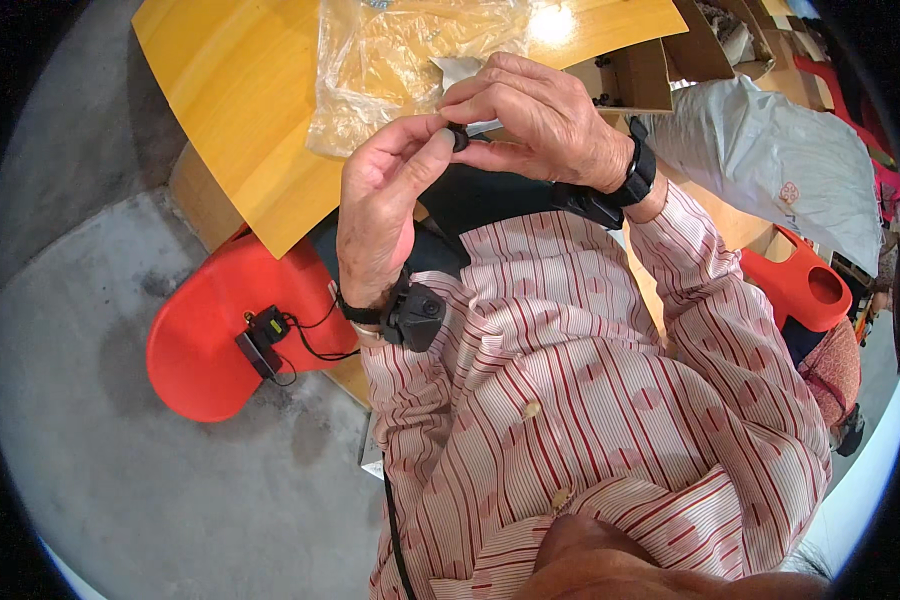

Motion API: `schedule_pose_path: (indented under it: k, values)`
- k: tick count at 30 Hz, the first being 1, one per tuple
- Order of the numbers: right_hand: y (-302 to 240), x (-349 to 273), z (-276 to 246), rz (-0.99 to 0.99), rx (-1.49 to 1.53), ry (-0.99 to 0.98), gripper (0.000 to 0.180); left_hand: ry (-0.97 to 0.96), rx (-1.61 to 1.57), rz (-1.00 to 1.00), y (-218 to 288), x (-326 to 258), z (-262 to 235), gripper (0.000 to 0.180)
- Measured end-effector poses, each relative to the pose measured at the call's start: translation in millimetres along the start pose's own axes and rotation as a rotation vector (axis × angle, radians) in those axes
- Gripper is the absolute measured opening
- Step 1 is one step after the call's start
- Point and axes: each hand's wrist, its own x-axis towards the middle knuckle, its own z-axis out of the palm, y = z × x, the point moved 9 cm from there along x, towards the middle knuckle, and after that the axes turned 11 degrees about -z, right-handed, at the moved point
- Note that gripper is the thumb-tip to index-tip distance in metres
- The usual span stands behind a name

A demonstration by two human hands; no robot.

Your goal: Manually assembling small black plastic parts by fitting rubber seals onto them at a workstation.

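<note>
My left hand (382, 205) pinches a small black round part (459, 138) between thumb and fingertips, just past the near edge of the table. My right hand (545, 115) meets it from the other side, its fingers curled and its thumb close against the same part. A thin whitish strip (485, 127) shows between the right thumb and fingers; I cannot make out what it is. Beyond the fingertips a crumpled clear plastic bag (370, 75) lies on the yellow wooden table (235, 110). A pale grey-white scrap (457, 70) peeks out beside the right knuckles.
An open cardboard box (638, 80) with small dark pieces stands right of the table top. A large white sack (770, 150) lies farther right. To my left is a red stool (195, 340) carrying a small black device (262, 335) with cables. Another red seat (805, 280) is at right.
</note>
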Motion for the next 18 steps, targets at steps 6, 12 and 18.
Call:
schedule_pose_path:
  k: [6, 12, 18]
  values:
    - [6.1, -1.6, 5.4, 0.041, 0.095, 0.052, 0.037, 0.019, -0.011, 0.025, 7.1, -1.5, 3.5, 0.023]
    - [-1.3, -2.5, 6.3, -0.012, -0.069, -0.027, 0.036, 0.046, 0.011, 0.043, 8.7, -1.8, 1.8, 0.02]
    - [-10.9, -2.1, 7.4, -0.074, -0.133, -0.081, 0.042, -0.035, -0.064, -0.01, -4.8, 3.0, -2.5, 0.02]
